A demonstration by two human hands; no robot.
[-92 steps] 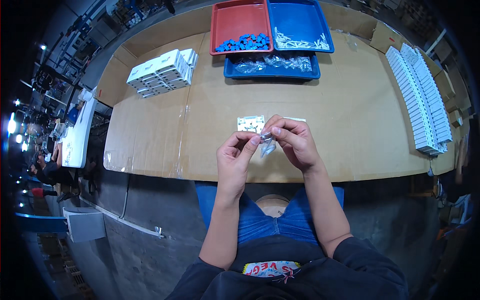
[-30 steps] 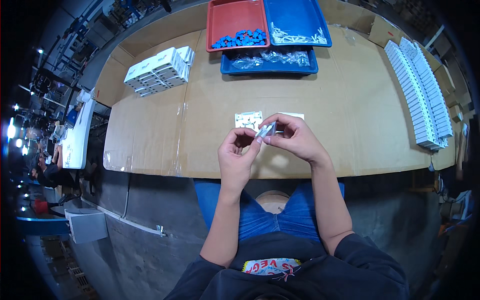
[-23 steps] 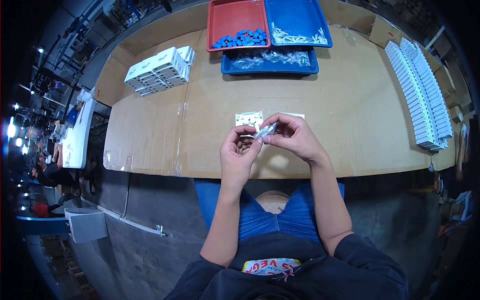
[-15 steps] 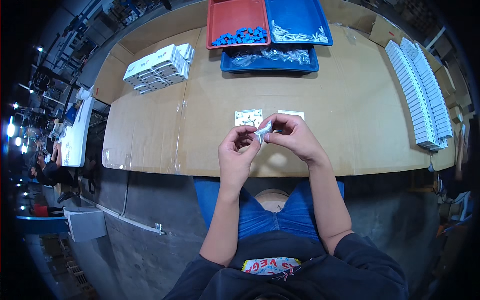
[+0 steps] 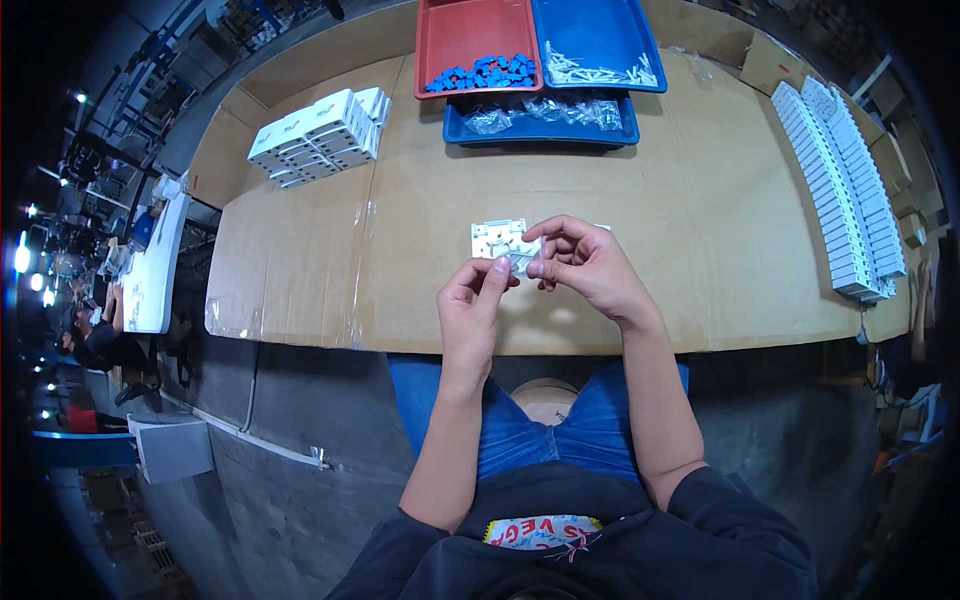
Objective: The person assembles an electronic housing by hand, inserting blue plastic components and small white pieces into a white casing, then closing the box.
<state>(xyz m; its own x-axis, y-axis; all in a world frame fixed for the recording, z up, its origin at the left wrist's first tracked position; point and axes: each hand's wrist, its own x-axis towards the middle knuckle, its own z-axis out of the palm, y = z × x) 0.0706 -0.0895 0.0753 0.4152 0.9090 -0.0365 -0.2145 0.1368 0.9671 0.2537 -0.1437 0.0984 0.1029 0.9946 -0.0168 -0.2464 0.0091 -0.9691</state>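
Between my hands, a small clear plastic bag (image 5: 521, 263) is stretched above the near part of the cardboard-covered table. My left hand (image 5: 468, 308) pinches its left side between thumb and fingers. On the other side, my right hand (image 5: 590, 270) pinches it with thumb and forefinger, the rest of its fingers curled. Whatever the bag contains is too small to make out. Just beyond my fingertips lies a white square plastic plate (image 5: 486, 237) with small fittings on its face. Another white piece (image 5: 604, 228) is mostly covered by my right hand.
At the far middle, a red tray (image 5: 475, 35) of blue parts and a blue tray (image 5: 595, 30) of white pins rest above a lower blue tray (image 5: 540, 138) of clear bags. White boxes (image 5: 315, 135) are stacked at left; long rows of white units (image 5: 835, 205) line the right edge.
The bag has turned and is now held flatter between my hands. My right fingers have lifted and spread slightly; my left thumb has shifted to the bag's near edge.
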